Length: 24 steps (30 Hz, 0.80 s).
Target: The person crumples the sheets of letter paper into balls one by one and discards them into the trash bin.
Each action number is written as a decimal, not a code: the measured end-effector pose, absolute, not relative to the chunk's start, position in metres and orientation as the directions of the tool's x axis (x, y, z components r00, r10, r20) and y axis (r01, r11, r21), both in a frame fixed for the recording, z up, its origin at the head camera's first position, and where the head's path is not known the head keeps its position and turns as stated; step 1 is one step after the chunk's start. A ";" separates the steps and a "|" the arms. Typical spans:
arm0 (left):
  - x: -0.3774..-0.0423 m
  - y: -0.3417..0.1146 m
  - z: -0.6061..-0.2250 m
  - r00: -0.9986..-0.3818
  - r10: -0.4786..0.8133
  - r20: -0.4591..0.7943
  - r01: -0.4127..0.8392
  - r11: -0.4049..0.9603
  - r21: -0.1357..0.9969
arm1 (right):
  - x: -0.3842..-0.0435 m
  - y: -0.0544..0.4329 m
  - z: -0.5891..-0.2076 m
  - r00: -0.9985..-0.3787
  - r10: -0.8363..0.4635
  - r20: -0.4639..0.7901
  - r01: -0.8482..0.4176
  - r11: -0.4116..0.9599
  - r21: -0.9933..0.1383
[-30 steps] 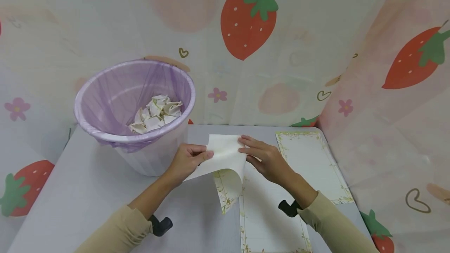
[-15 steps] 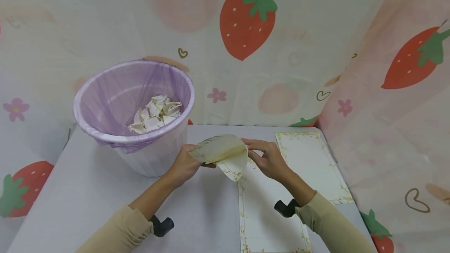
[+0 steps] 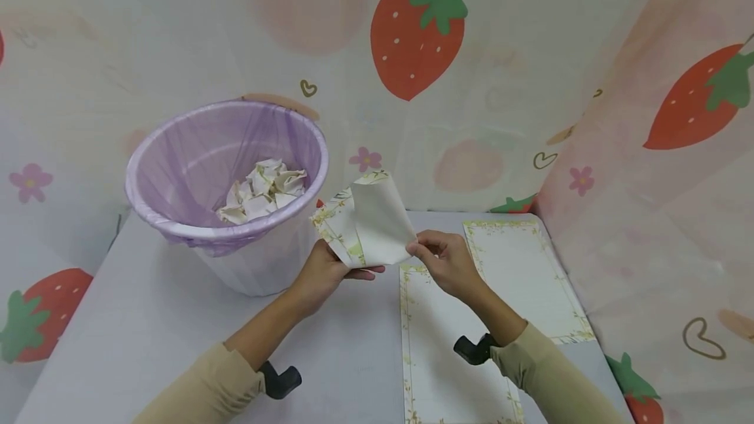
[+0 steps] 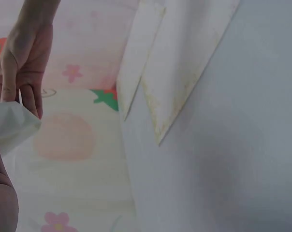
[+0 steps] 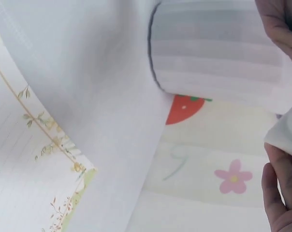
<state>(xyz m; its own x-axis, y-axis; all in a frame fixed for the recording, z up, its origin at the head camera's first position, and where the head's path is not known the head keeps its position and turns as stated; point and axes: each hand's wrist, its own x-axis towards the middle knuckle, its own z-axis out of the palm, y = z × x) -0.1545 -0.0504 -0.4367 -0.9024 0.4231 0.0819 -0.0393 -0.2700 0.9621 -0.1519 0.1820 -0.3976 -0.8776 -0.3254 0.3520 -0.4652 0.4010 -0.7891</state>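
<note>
Nearest, to the front right of the wastebasket (image 3: 259, 267), a flower-bordered sheet (image 3: 448, 345) lies flat on the pale table (image 3: 341, 358). Slightly farther off, just right of the wastebasket, a person's right hand (image 3: 450, 264) pinches the edge of a curled, flower-edged paper (image 3: 383, 221) raised above the table, while the left hand (image 3: 321, 277) supports it below, fingers extended, thumb hidden, so whether it pinches cannot be told. Crumpled papers (image 3: 265, 192) fill the wastebasket's bottom, a second sheet (image 3: 524, 273) lies well right of it, and a strawberry-print backdrop (image 3: 518, 38) hangs behind it.
</note>
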 end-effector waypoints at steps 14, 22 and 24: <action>-0.151 -0.047 -0.436 -0.866 0.499 0.016 -0.183 -0.347 0.920 | -0.171 0.193 -0.432 -0.846 -0.314 0.432 -0.532 0.433 -0.727; -0.147 -0.040 -0.436 -0.925 0.376 0.062 -0.023 -0.218 0.976 | -0.171 0.190 -0.432 -0.770 -0.379 0.514 -0.638 0.457 -0.619; -0.147 -0.037 -0.437 -0.948 0.317 0.032 -0.034 -0.201 0.979 | -0.169 0.188 -0.432 -0.750 -0.403 0.524 -0.661 0.460 -0.592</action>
